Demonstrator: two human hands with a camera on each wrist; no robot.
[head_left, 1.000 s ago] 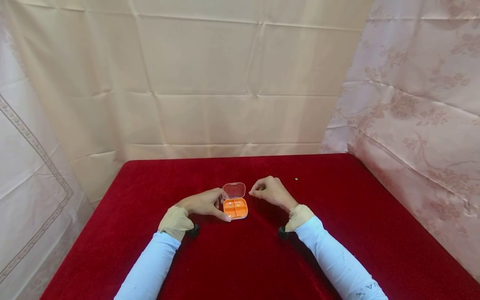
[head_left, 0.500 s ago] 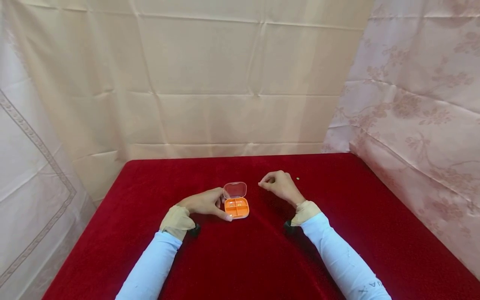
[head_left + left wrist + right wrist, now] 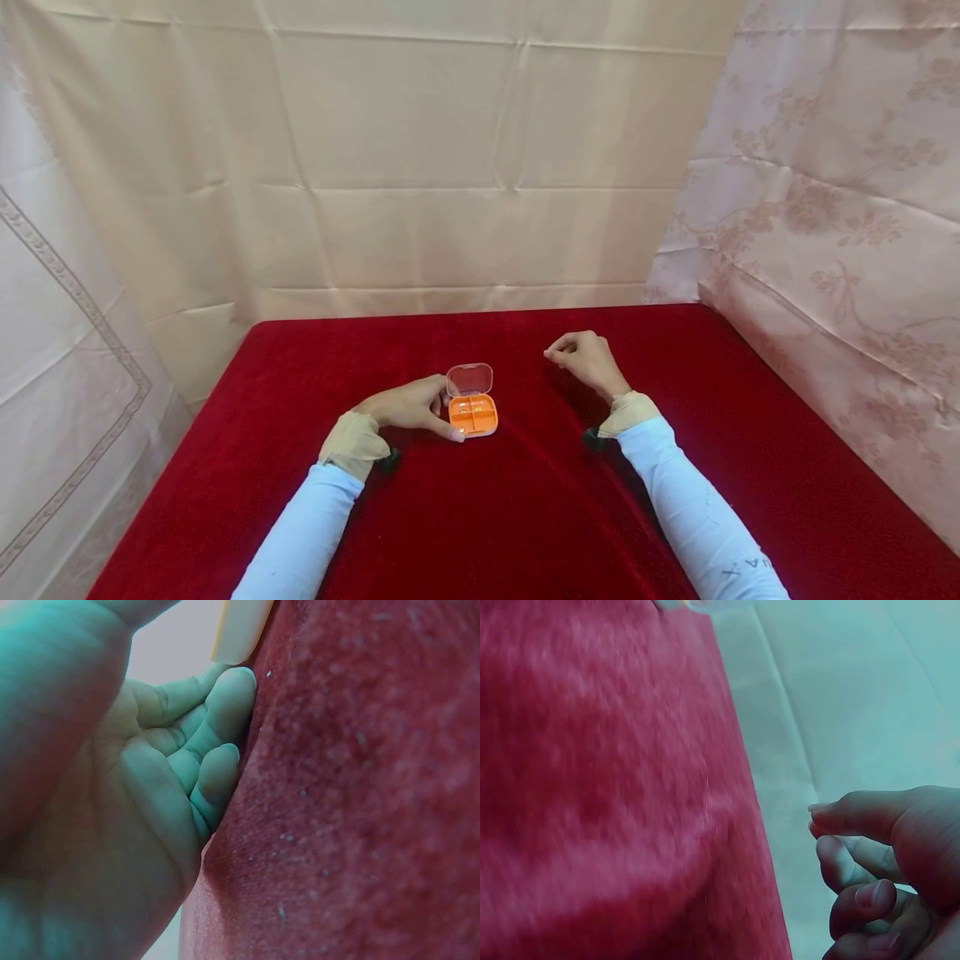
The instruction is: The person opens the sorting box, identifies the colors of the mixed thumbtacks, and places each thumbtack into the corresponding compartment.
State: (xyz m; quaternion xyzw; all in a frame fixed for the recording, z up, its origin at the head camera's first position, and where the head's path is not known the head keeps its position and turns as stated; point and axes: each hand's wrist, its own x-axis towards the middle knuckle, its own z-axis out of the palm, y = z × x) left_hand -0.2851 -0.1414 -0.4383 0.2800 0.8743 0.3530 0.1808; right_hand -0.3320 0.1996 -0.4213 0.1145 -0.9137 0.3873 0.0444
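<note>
An orange pill box [image 3: 483,423] stands on the red cloth with its clear lid [image 3: 470,379] raised. Dividers split it into compartments, and small pills show in some of them. My left hand [image 3: 408,406] grips the box from its left side, thumb at the front corner and fingers behind. In the left wrist view a pale edge of the box [image 3: 241,630] shows past the fingers. To the right, my right hand [image 3: 588,358] hovers over the cloth, fingers loosely curled. In the right wrist view its thumb and index tips come close together; nothing is visible between them.
Red velvet cloth [image 3: 450,517] covers the table, with a fold running near the right forearm. A beige curtain [image 3: 420,167] hangs behind the far edge. Patterned cloth [image 3: 825,192] hangs along the right side.
My right hand has moved away from the pill box, to the right and farther back. The small green pill on the cloth is now out of sight behind it. My left hand keeps its grip.
</note>
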